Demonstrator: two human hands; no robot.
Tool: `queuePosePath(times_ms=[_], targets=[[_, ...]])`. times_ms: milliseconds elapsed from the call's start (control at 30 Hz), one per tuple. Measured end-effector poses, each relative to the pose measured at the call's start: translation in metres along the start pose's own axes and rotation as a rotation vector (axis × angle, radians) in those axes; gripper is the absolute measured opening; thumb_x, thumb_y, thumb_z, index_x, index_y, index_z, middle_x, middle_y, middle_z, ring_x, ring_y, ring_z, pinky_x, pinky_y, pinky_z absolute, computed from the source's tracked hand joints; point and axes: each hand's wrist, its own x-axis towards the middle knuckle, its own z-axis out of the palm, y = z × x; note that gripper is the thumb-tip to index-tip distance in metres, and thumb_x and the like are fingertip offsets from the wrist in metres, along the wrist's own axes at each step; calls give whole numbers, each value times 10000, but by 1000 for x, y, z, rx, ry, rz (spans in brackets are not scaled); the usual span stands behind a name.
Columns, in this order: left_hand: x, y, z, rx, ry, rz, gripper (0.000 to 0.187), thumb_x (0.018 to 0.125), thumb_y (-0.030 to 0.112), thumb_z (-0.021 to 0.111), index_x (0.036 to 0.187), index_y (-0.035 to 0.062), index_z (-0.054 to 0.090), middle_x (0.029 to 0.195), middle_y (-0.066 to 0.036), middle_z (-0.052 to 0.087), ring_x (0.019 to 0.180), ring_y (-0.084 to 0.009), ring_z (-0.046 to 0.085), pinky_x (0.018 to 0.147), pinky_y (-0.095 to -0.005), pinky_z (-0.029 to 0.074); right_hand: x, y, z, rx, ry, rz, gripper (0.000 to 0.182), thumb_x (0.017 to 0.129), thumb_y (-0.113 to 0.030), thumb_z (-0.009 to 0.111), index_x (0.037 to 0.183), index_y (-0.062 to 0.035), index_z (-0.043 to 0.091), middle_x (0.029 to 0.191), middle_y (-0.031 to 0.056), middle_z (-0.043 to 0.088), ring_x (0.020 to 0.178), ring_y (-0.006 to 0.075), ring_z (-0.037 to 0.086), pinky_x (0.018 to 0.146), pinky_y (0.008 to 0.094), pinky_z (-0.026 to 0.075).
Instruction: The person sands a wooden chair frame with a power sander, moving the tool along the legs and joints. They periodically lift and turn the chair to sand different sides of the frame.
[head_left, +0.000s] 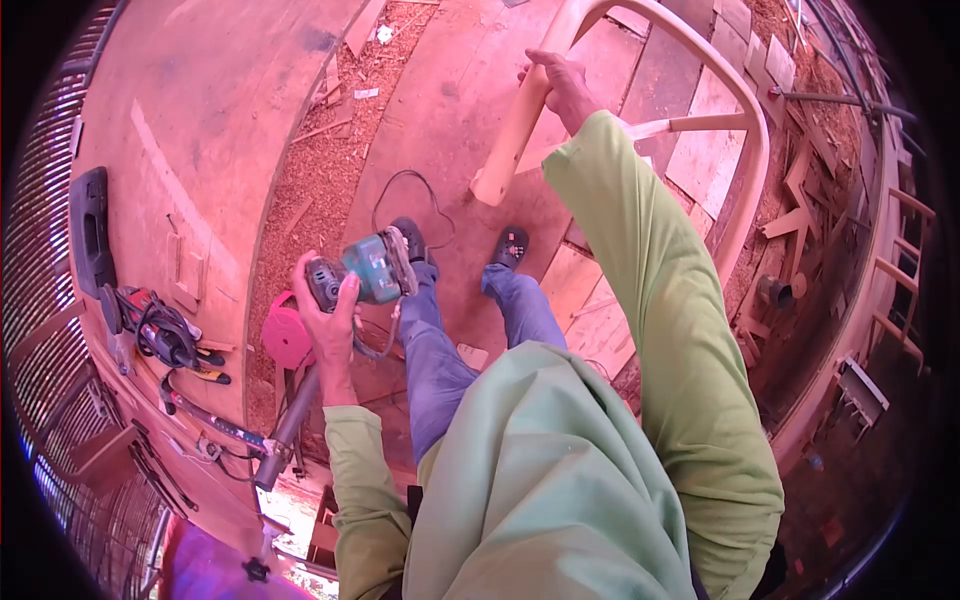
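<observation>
In the head view my left hand is wrapped round the body of a teal and grey electric sander. The sander is held up on its side, its pad facing right, away from my palm. My right hand grips a thick leg of a curved wooden chair frame, with the fingertips hidden behind the wood. That frame is tilted, and its near leg end points down toward my feet. The two hands are far apart.
A large wooden table on the left carries a red and black power tool and a black case. A pink round disc stands by my left wrist. A cord lies on the floor. Sawdust and wood scraps lie to the right.
</observation>
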Motion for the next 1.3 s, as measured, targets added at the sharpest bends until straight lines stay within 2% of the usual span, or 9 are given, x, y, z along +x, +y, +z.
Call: queuePosePath(times_ms=[33,433,500,567,600,833,933,1100,1300], targets=[[-13,-4,-5,-1,5,-27,602,924,89,756,1442,110,450,907,-29,599,588,-76,544,468,-226,442,-6,7,-4,-51,119,-17,361,792,-114,872,987,75,633,816,163,671,629,298,669,568,428,577],[-59,6,-11,160,64,36,623,922,113,772,1448,115,439,904,-28,590,528,-81,509,417,-228,387,-118,-240,-258,-81,291,-206,308,821,-97,839,1021,18,636,823,133,682,668,253,689,596,375,616],[-56,22,-11,200,-1,-66,616,921,135,778,1444,98,454,1003,-56,605,678,-112,581,559,-256,487,-122,-257,-301,25,250,-197,349,816,-97,852,1044,-3,604,823,113,659,666,237,671,611,368,617],[-37,17,-11,548,-1,302,599,926,151,776,1437,74,474,1140,-83,586,913,-150,600,798,-303,523,-139,-267,-306,249,234,-289,440,782,-21,848,1102,23,550,867,135,642,666,251,666,619,390,620],[-31,21,-9,440,-51,181,594,928,162,773,1436,59,484,1242,-96,549,1073,-176,557,957,-333,474,-140,-263,-304,339,224,-352,448,785,4,835,1106,18,523,866,122,621,678,254,656,632,398,619],[-39,75,38,342,-55,158,612,915,143,779,1444,69,482,1252,-89,540,1039,-177,573,934,-327,492,-84,-172,-283,801,294,-338,215,798,-13,743,928,-36,572,798,94,606,740,277,652,776,490,600],[-39,61,29,535,-35,393,608,925,110,761,1456,76,466,1285,-86,510,1022,-167,572,850,-290,523,-67,-109,-272,940,213,-272,205,796,13,748,949,-11,613,881,122,659,832,298,665,870,502,572],[-43,49,23,414,31,203,630,907,92,775,1453,74,459,1302,-98,512,1067,-191,571,887,-313,520,-52,6,-258,1094,189,-263,230,836,-15,773,1018,0,634,967,128,694,979,310,675,990,483,514],[-23,39,42,590,56,242,649,880,102,798,1441,63,475,1267,-98,530,1136,-201,552,1020,-349,464,-91,142,-205,1183,228,118,281,914,-74,744,1149,0,608,1161,178,657,1204,370,597,1116,640,425]])
